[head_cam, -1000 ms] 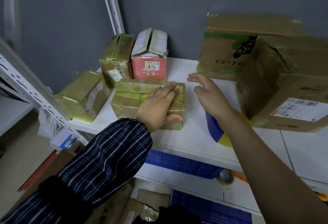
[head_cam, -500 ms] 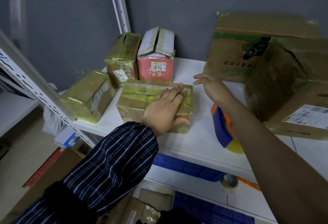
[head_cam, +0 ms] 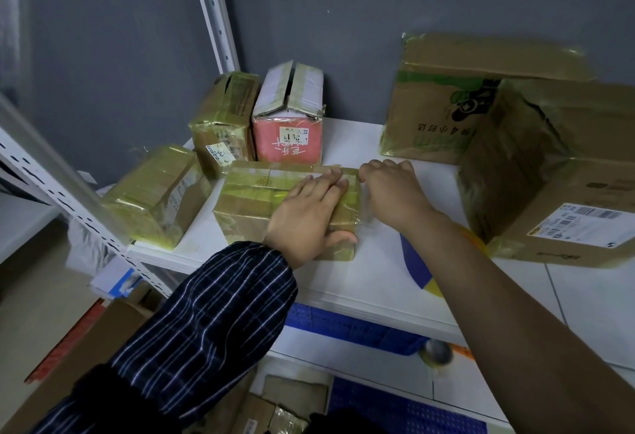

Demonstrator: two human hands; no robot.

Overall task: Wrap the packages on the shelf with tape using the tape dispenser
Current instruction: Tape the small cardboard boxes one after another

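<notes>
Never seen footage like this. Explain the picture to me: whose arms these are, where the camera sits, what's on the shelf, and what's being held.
There is no machine here. A person wears one camera on the head, looking forward and down, so both arms are their own. The left hand, in the plaid sleeve, lies flat on a tape-wrapped package on the white shelf. The right hand curls its fingers at that package's right edge; whether it actually grips is unclear. Partly hidden under the right forearm lies the blue and yellow tape dispenser, held by neither hand. Also on the shelf are a taped box at the left edge, another taped box behind it, a pink box and two large cartons.
</notes>
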